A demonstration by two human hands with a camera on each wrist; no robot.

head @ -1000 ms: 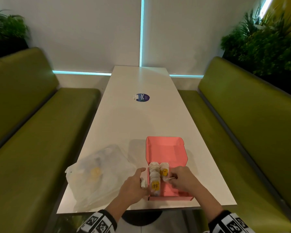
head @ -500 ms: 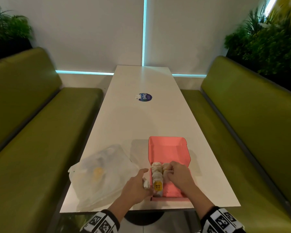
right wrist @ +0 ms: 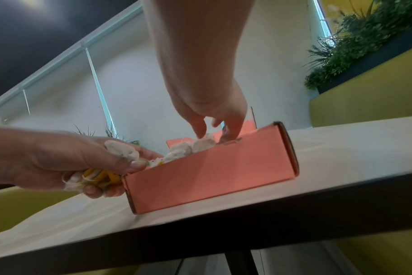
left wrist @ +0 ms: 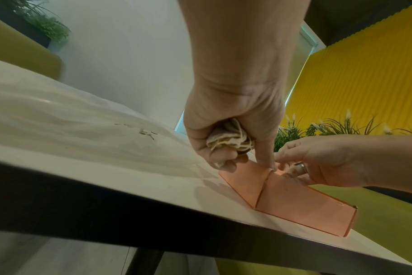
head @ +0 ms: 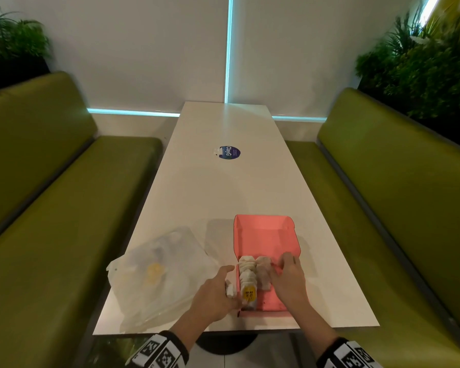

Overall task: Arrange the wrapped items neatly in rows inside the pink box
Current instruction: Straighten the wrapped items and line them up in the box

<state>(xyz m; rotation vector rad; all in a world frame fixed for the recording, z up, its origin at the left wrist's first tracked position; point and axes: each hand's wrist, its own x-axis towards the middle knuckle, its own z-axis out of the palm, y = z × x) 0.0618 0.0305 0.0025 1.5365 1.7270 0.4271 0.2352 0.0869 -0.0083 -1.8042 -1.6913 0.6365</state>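
The open pink box (head: 266,235) sits near the table's front edge. One row of white wrapped items (head: 248,281) runs along its left wall, the nearest showing a yellow label. A short second row (head: 263,269) lies beside it. My right hand (head: 283,265) is inside the box, its fingers (right wrist: 233,130) straight down against the second row's wrapped item (right wrist: 204,142). My left hand (head: 215,290) rests at the box's left wall and grips a bunch of wrapped items (left wrist: 231,139), yellow labels (right wrist: 101,174) showing under the fingers.
A crumpled clear plastic bag (head: 157,272) lies left of the box with something yellow inside. A round blue sticker (head: 227,152) is mid-table. Green benches (head: 51,208) flank the white table (head: 223,195); plants (head: 422,62) stand behind them.
My right hand put a yellow-labelled wrapped item into the second row, then shifted to that row's right side. My left hand stayed at the left wall with its bunch.
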